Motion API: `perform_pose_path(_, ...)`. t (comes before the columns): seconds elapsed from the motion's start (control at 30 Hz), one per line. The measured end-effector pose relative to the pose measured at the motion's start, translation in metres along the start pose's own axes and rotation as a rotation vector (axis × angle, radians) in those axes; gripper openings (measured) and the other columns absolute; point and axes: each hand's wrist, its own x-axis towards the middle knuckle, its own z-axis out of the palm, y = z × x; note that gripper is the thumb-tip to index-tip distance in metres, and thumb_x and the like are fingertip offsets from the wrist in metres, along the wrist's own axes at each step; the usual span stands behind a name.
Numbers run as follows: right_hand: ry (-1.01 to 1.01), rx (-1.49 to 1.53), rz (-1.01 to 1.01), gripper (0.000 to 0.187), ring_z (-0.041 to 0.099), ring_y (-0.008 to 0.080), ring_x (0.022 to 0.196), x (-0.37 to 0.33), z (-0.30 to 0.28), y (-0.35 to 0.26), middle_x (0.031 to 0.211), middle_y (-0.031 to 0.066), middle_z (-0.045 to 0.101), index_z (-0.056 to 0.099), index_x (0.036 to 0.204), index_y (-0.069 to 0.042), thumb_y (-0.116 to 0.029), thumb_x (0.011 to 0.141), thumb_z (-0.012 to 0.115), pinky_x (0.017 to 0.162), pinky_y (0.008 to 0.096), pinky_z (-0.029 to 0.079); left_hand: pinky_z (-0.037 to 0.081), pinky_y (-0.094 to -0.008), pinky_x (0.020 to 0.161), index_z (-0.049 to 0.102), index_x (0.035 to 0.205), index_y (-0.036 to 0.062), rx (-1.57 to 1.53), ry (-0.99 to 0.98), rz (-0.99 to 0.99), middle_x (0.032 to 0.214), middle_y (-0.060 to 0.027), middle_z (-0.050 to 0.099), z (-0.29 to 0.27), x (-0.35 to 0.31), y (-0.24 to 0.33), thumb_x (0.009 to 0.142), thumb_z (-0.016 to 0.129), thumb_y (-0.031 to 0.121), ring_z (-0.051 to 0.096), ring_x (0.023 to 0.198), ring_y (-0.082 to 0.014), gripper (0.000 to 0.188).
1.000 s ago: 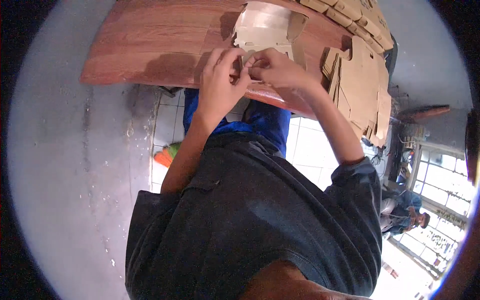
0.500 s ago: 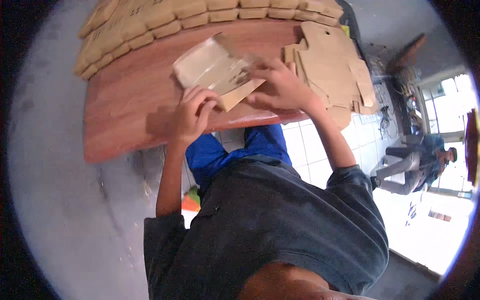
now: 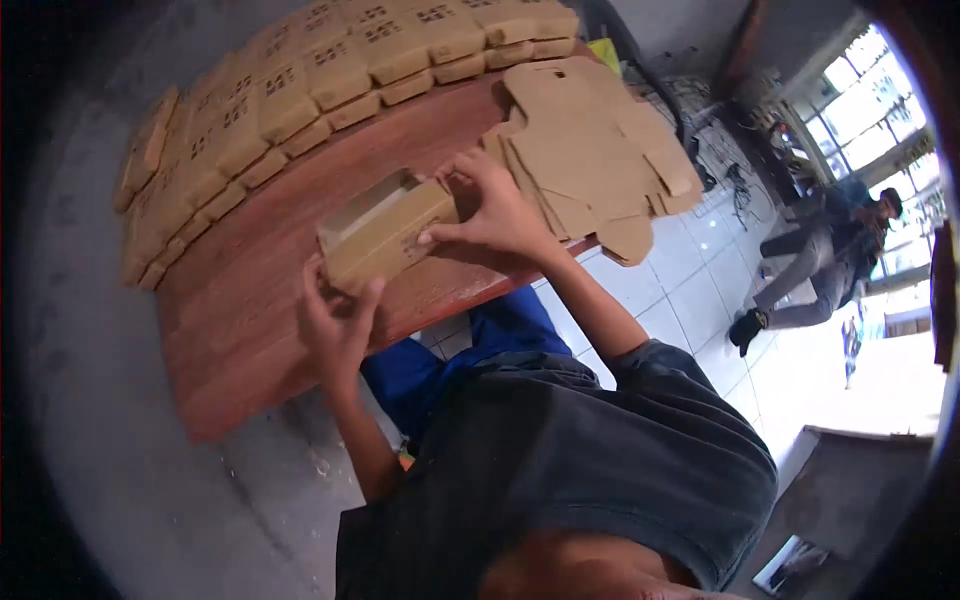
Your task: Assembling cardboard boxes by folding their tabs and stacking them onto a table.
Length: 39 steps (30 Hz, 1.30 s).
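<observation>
Pinching an open box point(image 3: 393, 243) by its 2 ends, left hand point(image 3: 335, 325) and right hand point(image 3: 492, 212) have flat blanks point(image 3: 590, 150) to the right, stacked closed boxes point(image 3: 330, 72) beyond.

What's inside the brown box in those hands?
A pale inner surface shows through the opening of the brown box. Its near side covers the bottom, so I can't tell whether anything lies down there.
</observation>
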Motion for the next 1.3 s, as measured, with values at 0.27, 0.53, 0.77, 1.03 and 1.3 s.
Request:
perform_pose_path(0.27,-0.004,0.22,0.154,0.058,0.071,0.0243,0.091,-0.021,0.013,0.005,0.095,0.014,0.072,0.06,0.107,-0.001,-0.02,0.065,0.094,0.082,0.0345,0.055,0.05,-0.0336,0.097,0.054,0.117,0.0036,-0.083,0.102,-0.118,0.11,-0.0111,0.065,0.006,-0.01,0.002,0.078,0.09,0.016,0.062,0.109,-0.019,0.054)
perform_pose_path(0.53,0.021,0.184,0.101,0.064,0.071,0.0201,0.093,-0.034,0.009,0.004,0.098,0.0118,0.072,0.06,0.112,-0.002,-0.02,0.062,0.097,0.084,0.0334,0.055,0.051,-0.0353,0.096,0.06,0.114,0.0019,0.153,0.004,-0.222,0.115,-0.0119,0.068,0.0,-0.018,-0.008,0.071,0.093,0.016,0.063,0.111,-0.0223,0.056)
perform_pose_path(0.77,0.105,0.203,0.128,0.081,0.067,0.0262,0.108,-0.035,0.006,-0.012,0.116,0.0158,0.068,0.059,0.13,-0.003,-0.023,0.062,0.097,0.094,0.038,0.053,0.051,-0.0369,0.102,0.048,0.147,0.0044,-0.026,-0.032,0.046,0.138,-0.0135,0.052,0.003,-0.007,-0.03,0.076,0.089,0.012,0.055,0.125,-0.0258,0.083)
perform_pose_path(1.03,0.118,-0.037,0.035,0.076,0.061,0.0307,0.099,-0.056,-0.028,-0.056,0.105,0.0132,0.063,0.064,0.131,-0.005,-0.018,0.062,0.094,0.09,0.0363,0.048,0.053,-0.0378,0.1,0.051,0.145,0.0034,-0.167,-0.138,0.127,0.139,-0.0154,0.05,-0.005,0.001,0.022,0.068,0.093,0.015,0.056,0.123,-0.0285,0.088)
perform_pose_path(1.3,0.419,-0.062,-0.089,0.068,0.062,0.0307,0.121,-0.113,-0.066,-0.104,0.131,0.0168,0.063,0.066,0.122,-0.007,-0.022,0.063,0.095,0.102,0.0381,0.048,0.056,-0.0413,0.09,0.062,0.132,0.0018,-0.086,-0.18,0.473,0.122,-0.0156,0.064,0.003,0.011,0.071,0.063,0.094,0.031,0.065,0.112,-0.0349,0.081)
